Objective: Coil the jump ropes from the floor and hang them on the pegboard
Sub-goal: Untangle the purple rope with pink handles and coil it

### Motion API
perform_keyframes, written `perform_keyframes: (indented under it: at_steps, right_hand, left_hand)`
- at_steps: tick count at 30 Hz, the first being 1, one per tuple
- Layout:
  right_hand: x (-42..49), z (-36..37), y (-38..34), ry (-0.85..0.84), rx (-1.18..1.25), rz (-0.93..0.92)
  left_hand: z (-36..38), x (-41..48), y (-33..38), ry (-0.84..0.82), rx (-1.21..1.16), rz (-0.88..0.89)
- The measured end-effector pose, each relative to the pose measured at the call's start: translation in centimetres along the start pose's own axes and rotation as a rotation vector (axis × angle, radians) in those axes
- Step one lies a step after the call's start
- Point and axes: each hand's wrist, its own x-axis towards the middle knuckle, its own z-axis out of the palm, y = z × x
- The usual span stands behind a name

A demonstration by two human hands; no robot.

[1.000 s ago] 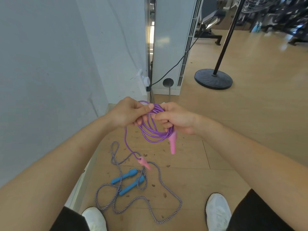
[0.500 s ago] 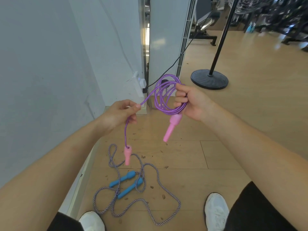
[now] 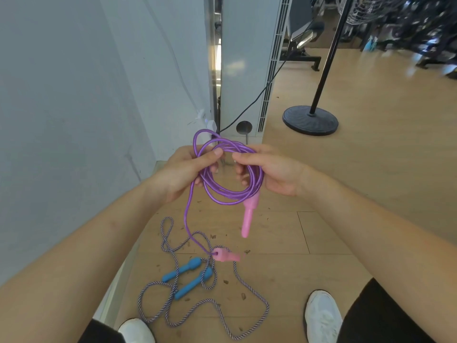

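Though one rope is nearly gathered, the task is judged less than half done.

Wooden floor (image 3: 371, 206): light boards, scattered with small dark flecks, meeting a white wall (image 3: 61, 120) on the left. No pegboard in view.

Braided jump rope (image 3: 222, 303): blue-and-white cord, lying on the floor in loose, crossing loops between the person's white shoes (image 3: 321, 315). Not yet coiled; untouched by either hand.

Purple jump rope (image 3: 230, 196): held above the floor in several round turns between the two hands. One short tail hangs down uncoiled.

Left hand (image 3: 180, 172): thumb and fingers pinch the strands at the coil's upper left, where the tail drops away.

Right hand (image 3: 274, 172): fingers curled round the coil's right side, thumb on top.

Pink handle (image 3: 248, 219): hangs straight down from the coil's lower right.

Second pink handle (image 3: 223, 256): at the tail's end, blurred, low over the braided rope; contact with the floor cannot be told.

Blue handles (image 3: 185, 268): two, side by side on the floor among the braided loops.

Outstanding: last turn of purple, hanging it, then the whole braided rope.
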Motion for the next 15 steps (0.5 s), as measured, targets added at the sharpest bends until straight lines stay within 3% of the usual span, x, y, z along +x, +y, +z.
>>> perform_keyframes:
  at_steps: [2, 6, 12, 15]
  right_hand:
    - [0.1, -0.3, 0.2, 0.031, -0.091, -0.015]
    - [-0.6, 0.2, 0.2, -0.232, -0.077, 0.042]
    - [-0.6, 1.0, 1.4, -0.407, 0.135, 0.187]
    - [-0.9, 0.4, 1.6, -0.468, 0.061, 0.22]
  left_hand:
    - [0.2, -0.2, 0.2, -0.008, 0.033, 0.044]
    - [0.7, -0.2, 0.5, 0.044, -0.009, 0.124]
    - [0.6, -0.1, 0.5, 0.145, -0.036, 0.175]
    - [-0.8, 0.3, 1.1, 0.223, -0.125, 0.174]
